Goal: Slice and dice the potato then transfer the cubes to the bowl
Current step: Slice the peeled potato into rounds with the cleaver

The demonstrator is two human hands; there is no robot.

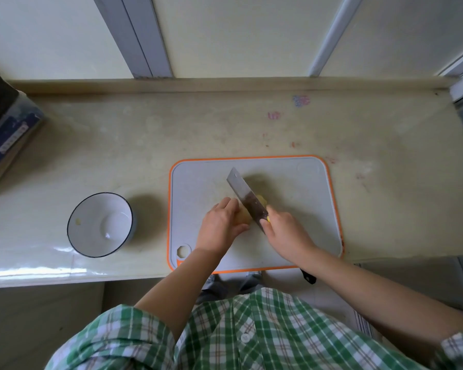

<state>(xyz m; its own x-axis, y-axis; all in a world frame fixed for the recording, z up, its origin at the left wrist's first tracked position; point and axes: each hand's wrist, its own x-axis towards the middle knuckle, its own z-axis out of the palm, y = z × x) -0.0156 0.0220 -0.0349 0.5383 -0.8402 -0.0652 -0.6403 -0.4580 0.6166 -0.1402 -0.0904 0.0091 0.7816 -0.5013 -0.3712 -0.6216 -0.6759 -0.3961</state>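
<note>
— How are your hands?
— My left hand curls over the potato, just left of my right hand, which grips the knife handle. Both forearms reach forward, bare.

The bowl looks glossy, the knife blade metal, the cutting board matt plastic, the countertop smooth.

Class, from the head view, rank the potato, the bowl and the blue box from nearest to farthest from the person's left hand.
1. Potato, under the left hand on the board.
2. Bowl, left of the board on the counter.
3. Blue box, far left, at the frame edge.
</note>
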